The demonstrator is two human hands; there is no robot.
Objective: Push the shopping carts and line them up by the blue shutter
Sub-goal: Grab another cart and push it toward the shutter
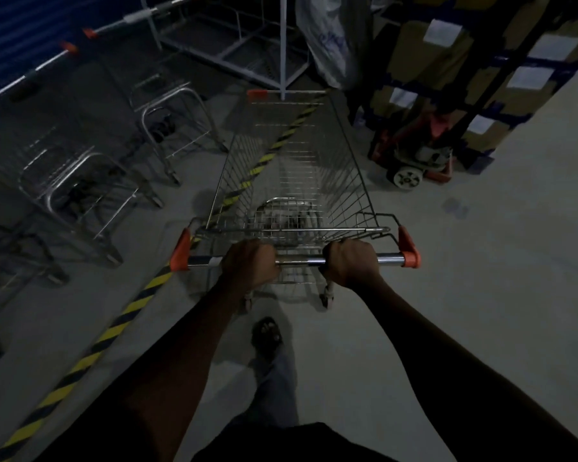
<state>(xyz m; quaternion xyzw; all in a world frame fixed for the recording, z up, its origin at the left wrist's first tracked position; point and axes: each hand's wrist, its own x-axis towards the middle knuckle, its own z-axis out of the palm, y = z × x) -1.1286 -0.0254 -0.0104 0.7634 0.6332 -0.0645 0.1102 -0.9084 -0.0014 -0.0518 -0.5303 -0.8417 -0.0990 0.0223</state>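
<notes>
A: Cart in hand? Where does it sit?

B: One shopping cart (291,181), centre of the frame, wire basket empty. Left hand (250,264) and right hand (350,262) are both on the handle bar (301,260), fingers curled tight around it, between the orange end caps. The basket straddles the striped floor tape (121,325), nose pointing toward the top of the frame.

A: Which step would you call it?

B: I judge mid-push, bringing this cart toward the row. Parked carts (80,155) stand at the left of the frame, handles toward the blue shutter (17,38) in the upper left corner. This one is not yet in line with them.

A: Next move?

B: Likely a swing of the nose to the left, across the tape, so the cart runs parallel to its nearest neighbour and slots in beside it. It needs uneven pressure on the bar and a watch on the front corner, which sits near a white metal frame (247,51) at top centre.

A: Floor and room?

B: Smooth grey concrete floor (481,295), dim light, edges blurred. A red pallet jack (421,155) is just right of the basket, under tall racking with labelled boxes (474,71) in the upper right. A plastic-wrapped bundle (331,38) hangs at top centre. One sandalled foot (267,333) is stepping forward below the bar.
</notes>
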